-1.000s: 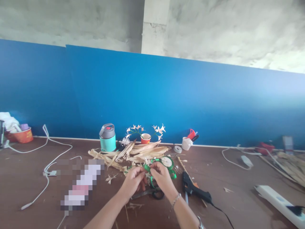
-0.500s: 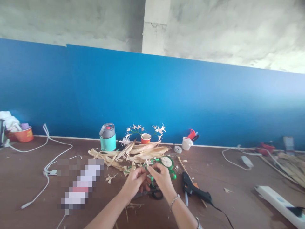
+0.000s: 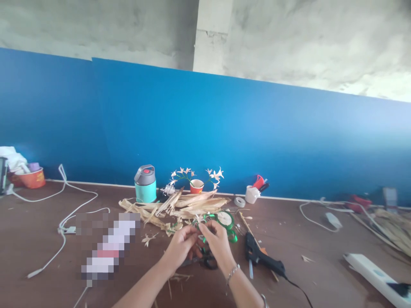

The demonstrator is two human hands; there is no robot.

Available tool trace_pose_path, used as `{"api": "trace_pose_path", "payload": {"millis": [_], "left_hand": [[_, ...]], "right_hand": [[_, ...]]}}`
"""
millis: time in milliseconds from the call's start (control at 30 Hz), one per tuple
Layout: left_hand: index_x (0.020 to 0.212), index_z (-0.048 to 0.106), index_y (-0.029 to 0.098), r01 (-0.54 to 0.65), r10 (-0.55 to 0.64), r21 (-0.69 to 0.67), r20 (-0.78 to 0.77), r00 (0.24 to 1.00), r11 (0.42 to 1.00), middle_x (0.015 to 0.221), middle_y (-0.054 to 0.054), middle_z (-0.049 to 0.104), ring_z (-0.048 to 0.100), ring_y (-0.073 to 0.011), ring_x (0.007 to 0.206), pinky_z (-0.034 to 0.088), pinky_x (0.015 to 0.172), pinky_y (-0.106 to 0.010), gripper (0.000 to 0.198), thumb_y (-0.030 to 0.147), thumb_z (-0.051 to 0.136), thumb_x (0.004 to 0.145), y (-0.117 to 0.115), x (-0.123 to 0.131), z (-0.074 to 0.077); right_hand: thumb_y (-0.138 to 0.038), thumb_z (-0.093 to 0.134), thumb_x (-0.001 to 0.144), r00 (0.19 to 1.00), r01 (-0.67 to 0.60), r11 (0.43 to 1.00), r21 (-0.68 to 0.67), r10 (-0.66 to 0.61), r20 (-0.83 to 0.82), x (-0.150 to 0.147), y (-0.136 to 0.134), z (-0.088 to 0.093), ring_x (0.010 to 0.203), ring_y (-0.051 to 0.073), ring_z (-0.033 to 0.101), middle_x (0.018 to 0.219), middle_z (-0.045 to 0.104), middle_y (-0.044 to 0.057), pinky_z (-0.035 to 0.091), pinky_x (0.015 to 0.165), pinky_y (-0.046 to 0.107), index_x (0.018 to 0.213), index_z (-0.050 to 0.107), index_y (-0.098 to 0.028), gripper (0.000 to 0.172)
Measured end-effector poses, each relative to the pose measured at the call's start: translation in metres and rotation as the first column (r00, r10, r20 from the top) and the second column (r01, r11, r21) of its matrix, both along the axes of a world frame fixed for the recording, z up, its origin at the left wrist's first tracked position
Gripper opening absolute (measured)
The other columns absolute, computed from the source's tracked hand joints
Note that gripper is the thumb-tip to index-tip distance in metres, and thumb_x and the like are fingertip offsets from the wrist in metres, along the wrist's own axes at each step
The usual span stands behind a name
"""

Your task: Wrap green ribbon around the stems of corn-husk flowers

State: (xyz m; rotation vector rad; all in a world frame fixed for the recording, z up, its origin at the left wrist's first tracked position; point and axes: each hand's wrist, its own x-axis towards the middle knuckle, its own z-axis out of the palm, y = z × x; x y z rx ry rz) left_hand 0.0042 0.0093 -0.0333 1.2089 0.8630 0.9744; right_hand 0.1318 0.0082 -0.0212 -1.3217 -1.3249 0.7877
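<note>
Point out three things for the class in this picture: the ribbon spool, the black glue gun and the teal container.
Ribbon spool [image 3: 225, 219]: head view, on its pale round face.
Black glue gun [image 3: 262, 257]: head view, near where body and handle meet.
Teal container [image 3: 145, 192]: head view, on its teal side below the grey lid.

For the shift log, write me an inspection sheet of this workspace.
Surface: brown table, strewn with scraps.
Work items: husks, green spool, glue gun, white flowers at a red cup.
Clutter: teal flask, tape, white cup.
Hands: left hand and right hand close together, fingertips nearly meeting; anything held is too small to tell.
Cables: white cables lie left and right; black cord trails from the glue gun.
Surroundings: blue partition, concrete wall behind.
</note>
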Motion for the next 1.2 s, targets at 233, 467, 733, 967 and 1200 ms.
{"api": "trace_pose_path", "payload": {"millis": [233, 467, 733, 967, 1200], "left_hand": [[0.083, 0.054, 0.014, 0.001, -0.001, 0.01, 0.002, 1.0, 1.0, 0.064, -0.002, 0.066, 0.06, -0.013, 0.043, 0.028, 0.034, -0.017, 0.032, 0.043, 0.057, 0.072, -0.0001, -0.0009, -0.0005], [0.085, 0.056, 0.013, -0.001, 0.001, 0.027, -0.011, 1.0, 1.0, 0.065, -0.003, 0.067, 0.06, -0.0134, 0.043, 0.028, 0.035, -0.018, 0.033, 0.044, 0.056, 0.072, 0.0005, -0.0001, 0.0004], [0.085, 0.056, 0.013, -0.015, 0.016, 0.026, -0.021, 1.0, 1.0, 0.065, -0.003, 0.066, 0.06, -0.013, 0.043, 0.028, 0.035, -0.018, 0.034, 0.045, 0.056, 0.072, -0.0003, -0.0003, 0.0018], [0.083, 0.055, 0.014, -0.008, 0.009, 0.044, -0.027, 1.0, 0.999, 0.064, -0.003, 0.066, 0.06, -0.0137, 0.043, 0.028, 0.035, -0.018, 0.032, 0.043, 0.056, 0.073, 0.0008, -0.0007, 0.0007], [0.076, 0.052, 0.015, -0.07, 0.073, 0.053, -0.047, 0.996, 0.996, 0.068, -0.004, 0.067, 0.062, -0.0145, 0.047, 0.032, 0.036, -0.019, 0.027, 0.042, 0.054, 0.074, 0.0033, -0.0011, -0.0026]], "right_hand": [[-0.041, 0.058, 0.072, 0.999, -0.009, 0.999, -0.041, 0.008, -0.031, -0.0006, -0.0009, 0.001, 0.045, 0.008, 0.037, 0.049, 0.043, -0.004, 0.029, 0.04, 0.021, 0.057, 0.049, -0.016, 0.03], [-0.041, 0.057, 0.074, 0.999, -0.025, 0.999, -0.046, 0.023, -0.045, -0.001, -0.0014, -0.0012, 0.042, 0.007, 0.036, 0.048, 0.042, -0.005, 0.028, 0.037, 0.02, 0.058, 0.049, -0.016, 0.03], [-0.04, 0.058, 0.073, 0.997, -0.029, 0.999, -0.024, 0.027, -0.066, -0.0005, -0.0014, -0.0017, 0.046, 0.008, 0.037, 0.05, 0.043, -0.005, 0.031, 0.041, 0.02, 0.056, 0.049, -0.016, 0.03], [-0.039, 0.057, 0.074, 0.999, -0.024, 1.0, -0.008, 0.024, -0.031, -0.0009, -0.0009, -0.0015, 0.047, 0.01, 0.041, 0.05, 0.045, -0.004, 0.035, 0.046, 0.021, 0.056, 0.049, -0.016, 0.029], [-0.035, 0.057, 0.075, 0.973, 0.137, 0.969, 0.206, -0.17, 0.153, 0.0048, 0.0001, -0.0023, 0.072, 0.019, 0.057, 0.075, 0.061, 0.004, 0.044, 0.064, 0.028, 0.078, 0.059, -0.017, 0.018]]}}
